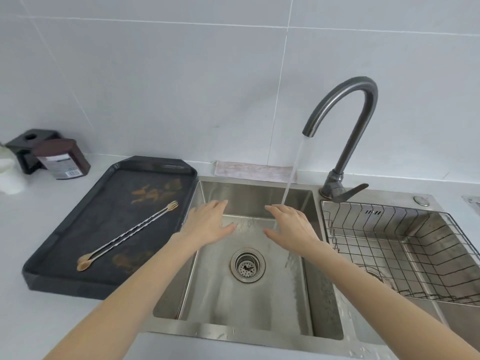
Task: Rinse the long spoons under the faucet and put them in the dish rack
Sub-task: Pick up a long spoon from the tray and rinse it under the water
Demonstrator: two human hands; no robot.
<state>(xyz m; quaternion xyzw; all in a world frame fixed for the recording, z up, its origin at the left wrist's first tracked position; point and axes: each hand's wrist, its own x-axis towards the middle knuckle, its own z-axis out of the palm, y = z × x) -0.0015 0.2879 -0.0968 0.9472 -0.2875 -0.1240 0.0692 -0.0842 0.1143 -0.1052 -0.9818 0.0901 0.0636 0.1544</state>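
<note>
Two long twisted metal spoons lie side by side on a black tray left of the sink, bowls toward me, fork ends toward the wall. The grey gooseneck faucet runs a stream of water into the steel sink. My left hand hovers palm down over the sink's left side, fingers apart, holding nothing. Spread flat and empty, my right hand hangs just beside the stream. The wire dish rack sits in the right basin with nothing in it.
A drain strainer sits in the sink floor. A folded cloth lies behind the sink at the wall. A brown container and a black holder stand at the far left. Brown stains mark the tray.
</note>
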